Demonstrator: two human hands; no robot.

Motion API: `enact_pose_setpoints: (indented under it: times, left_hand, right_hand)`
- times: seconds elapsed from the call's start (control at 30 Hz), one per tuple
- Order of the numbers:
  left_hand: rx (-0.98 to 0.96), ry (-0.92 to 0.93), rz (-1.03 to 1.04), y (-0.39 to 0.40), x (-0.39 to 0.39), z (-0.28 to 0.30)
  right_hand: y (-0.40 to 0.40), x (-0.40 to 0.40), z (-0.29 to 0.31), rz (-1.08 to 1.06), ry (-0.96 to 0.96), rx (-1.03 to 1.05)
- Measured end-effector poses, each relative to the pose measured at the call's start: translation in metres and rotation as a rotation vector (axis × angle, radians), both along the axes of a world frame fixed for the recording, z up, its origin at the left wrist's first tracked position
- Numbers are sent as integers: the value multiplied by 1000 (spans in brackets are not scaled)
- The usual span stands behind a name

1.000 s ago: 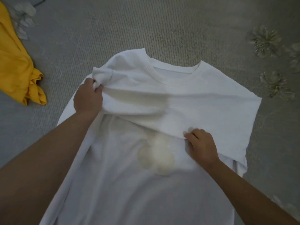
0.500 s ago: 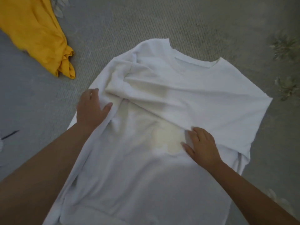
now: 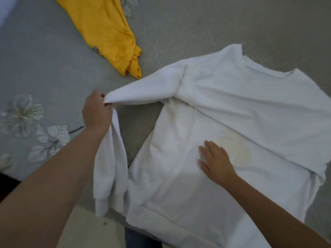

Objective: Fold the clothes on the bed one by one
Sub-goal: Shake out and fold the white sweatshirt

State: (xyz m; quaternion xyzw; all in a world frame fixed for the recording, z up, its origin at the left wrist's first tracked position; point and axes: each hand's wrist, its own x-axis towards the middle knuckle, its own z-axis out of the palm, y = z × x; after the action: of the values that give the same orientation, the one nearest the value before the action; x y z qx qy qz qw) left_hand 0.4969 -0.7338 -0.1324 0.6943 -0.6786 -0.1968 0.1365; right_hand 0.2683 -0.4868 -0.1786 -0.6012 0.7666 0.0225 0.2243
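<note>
The white long-sleeved top (image 3: 232,111) lies front-up across the grey bedspread (image 3: 197,20), its hem at the near edge of the bed and its neckline toward the far right. Half a second ago the left hand (image 3: 96,111) rested flat on the shoulder area with the sleeve bunched across the chest; now it has pulled away to the left and pinches the sleeve (image 3: 143,92) partway along, fingers curled round the cloth. The sleeve is drawn out straight from the shoulder to that hand, and the rest of it, cuff end included, hangs down below the hand over the bed's edge. A strip of bare bedspread now shows between the hanging sleeve and the body of the top.

The right hand (image 3: 216,161) has barely shifted: it lies palm-down on the chest, fingers straight and slightly spread, pressing the fabric just beside a pale yellowish stain (image 3: 236,151).

The yellow garment (image 3: 107,33) lies crumpled at the far left, apart from the white top, and more of it is in view than before. Printed flowers (image 3: 23,111) on the bedspread show at left.
</note>
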Motion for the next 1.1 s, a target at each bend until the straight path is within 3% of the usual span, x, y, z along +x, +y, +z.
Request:
enact_pose_setpoints:
  times: [0.1,0.17,0.23,0.33,0.4,0.47,0.53,0.63,0.73,0.97,1.03,1.1]
  left_hand:
    - [7,153,3,-54,5,6]
    - [111,196,-123,-66,10,0]
    - [260,73,-264,-58,24,-15]
    - [489,-36,-257,-39,53,-35]
    - [581,-61,-292,-31,68,-47]
    - [554,18,-329,-29,80,-53]
    - [447,70,-387,-27,96,-54]
    - [249,-80,-599,-26,131,-65]
    - [259,-139,-697,-28,157,-71]
    - [297,-269,-506,-15,220,-82]
    - [292,-259,-518,-11,227,-86]
    - [283,-244,-510,-11,227,-91]
  right_hand:
    - [-19,12,4,-26,54,40]
    - [-32,24,4,-52,52,153]
    - [-45,41,4,-103,38,187]
    - [-67,75,8,-140,50,225]
    - [-81,99,12,-180,32,138]
    - [-95,124,15,-238,-31,-10]
    - [-112,154,16,-267,-108,-14]
    - [-134,204,7,-250,-208,70]
    - [-145,244,-4,-89,-213,143]
    - [-130,272,-20,354,69,276]
    - [-133,283,-12,314,175,268]
    - [-141,288,-9,236,132,117]
